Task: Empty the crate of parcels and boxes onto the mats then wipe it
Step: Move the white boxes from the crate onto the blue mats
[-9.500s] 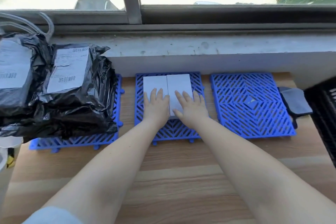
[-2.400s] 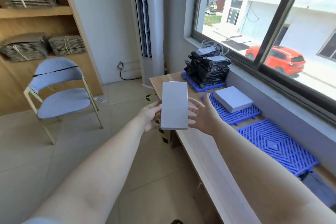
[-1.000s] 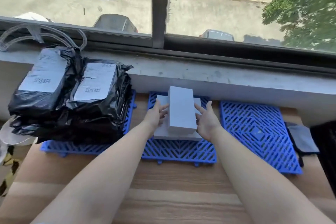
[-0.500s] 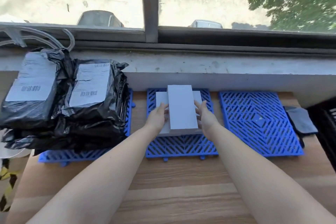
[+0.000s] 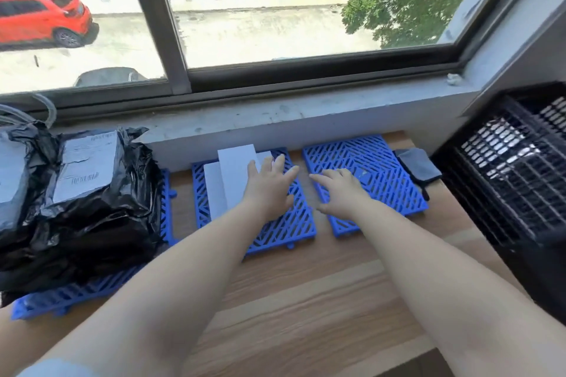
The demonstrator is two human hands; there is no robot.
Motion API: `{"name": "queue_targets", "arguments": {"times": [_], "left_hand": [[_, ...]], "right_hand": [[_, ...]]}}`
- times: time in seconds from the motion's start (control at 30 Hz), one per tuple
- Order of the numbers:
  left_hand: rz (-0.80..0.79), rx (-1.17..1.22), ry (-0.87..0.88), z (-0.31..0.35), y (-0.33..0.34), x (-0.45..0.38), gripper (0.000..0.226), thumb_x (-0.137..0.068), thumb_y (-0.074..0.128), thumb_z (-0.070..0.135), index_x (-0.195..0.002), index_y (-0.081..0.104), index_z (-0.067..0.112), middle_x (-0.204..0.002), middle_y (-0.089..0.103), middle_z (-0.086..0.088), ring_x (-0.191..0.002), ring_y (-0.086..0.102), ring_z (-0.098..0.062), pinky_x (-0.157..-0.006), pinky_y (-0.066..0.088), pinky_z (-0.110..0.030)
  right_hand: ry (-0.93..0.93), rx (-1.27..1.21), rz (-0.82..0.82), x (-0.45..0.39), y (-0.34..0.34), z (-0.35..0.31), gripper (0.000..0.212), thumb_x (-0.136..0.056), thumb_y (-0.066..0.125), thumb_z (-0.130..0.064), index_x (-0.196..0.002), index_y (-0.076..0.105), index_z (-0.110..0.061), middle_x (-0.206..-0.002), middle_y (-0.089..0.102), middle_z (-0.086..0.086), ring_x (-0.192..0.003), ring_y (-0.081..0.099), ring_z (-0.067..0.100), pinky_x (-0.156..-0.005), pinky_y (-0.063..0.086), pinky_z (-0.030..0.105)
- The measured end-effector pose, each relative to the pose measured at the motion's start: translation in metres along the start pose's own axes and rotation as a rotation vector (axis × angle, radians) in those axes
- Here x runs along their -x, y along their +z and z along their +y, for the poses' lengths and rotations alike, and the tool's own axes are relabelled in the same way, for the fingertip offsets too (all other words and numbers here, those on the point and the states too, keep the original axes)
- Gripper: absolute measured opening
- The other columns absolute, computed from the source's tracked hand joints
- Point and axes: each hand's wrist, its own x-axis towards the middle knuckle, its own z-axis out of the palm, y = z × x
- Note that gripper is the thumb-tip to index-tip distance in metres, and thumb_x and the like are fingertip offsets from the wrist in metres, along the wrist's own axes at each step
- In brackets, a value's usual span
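The white boxes [image 5: 235,174] lie stacked on the middle mat [image 5: 275,223], toward the table's far edge under the window sill, the top one set across the lower ones. Both hands are empty with fingers spread: the left hand [image 5: 269,190] hovers over the right side of the stack, whether touching it I cannot tell, and the right hand [image 5: 340,190] hangs over the gap beside the right mat [image 5: 382,168], which carries nothing.

The black crate [image 5: 508,180] stands at the table's right end; its inside is not visible from here, so I cannot say how much is left in it. The step now seems to be the reach back to it. To do that well, leave the stack square before letting it go, take each next box with both hands on its long sides, and set further ones on the free right mat instead of building higher.

The black parcels [image 5: 76,193] are piled on the left mat [image 5: 61,294]. A grey cloth [image 5: 418,165] lies between right mat and crate, ready for wiping.
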Motion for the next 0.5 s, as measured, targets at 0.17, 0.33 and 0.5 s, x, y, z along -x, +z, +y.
{"name": "queue_targets", "arguments": {"times": [0.17, 0.33, 0.5], "left_hand": [[0.065, -0.14, 0.197, 0.083, -0.047, -0.011, 0.069, -0.092, 0.047, 0.062, -0.15, 0.028, 0.029, -0.162, 0.017, -0.011, -0.147, 0.014, -0.043, -0.114, 0.014, -0.066], [0.211, -0.289, 0.346, 0.183, -0.107, -0.015, 0.079, -0.089, 0.046, 0.07, -0.152, 0.025, 0.027, -0.156, 0.027, -0.014, -0.142, 0.023, -0.041, -0.111, 0.019, -0.065], [0.365, -0.174, 0.395, 0.318, -0.171, -0.022, 0.074, -0.085, 0.053, 0.068, -0.145, 0.034, 0.028, -0.142, 0.037, -0.012, -0.127, 0.033, -0.036, -0.1, 0.033, -0.052]], "right_hand": [[0.091, 0.154, 0.069, 0.074, -0.03, 0.081, 0.068, -0.093, 0.056, -0.045, -0.153, 0.025, -0.036, -0.149, 0.041, -0.001, -0.139, 0.029, 0.027, -0.115, 0.024, 0.048], [0.239, 0.194, 0.203, 0.162, -0.069, 0.168, 0.066, -0.09, 0.057, -0.045, -0.15, 0.032, -0.034, -0.144, 0.047, -0.001, -0.131, 0.038, 0.026, -0.108, 0.036, 0.041], [0.448, -0.088, 0.221, 0.264, -0.094, 0.258, 0.073, -0.088, 0.063, -0.044, -0.152, 0.027, -0.04, -0.155, 0.029, 0.003, -0.141, 0.024, 0.033, -0.11, 0.034, 0.048]]}}
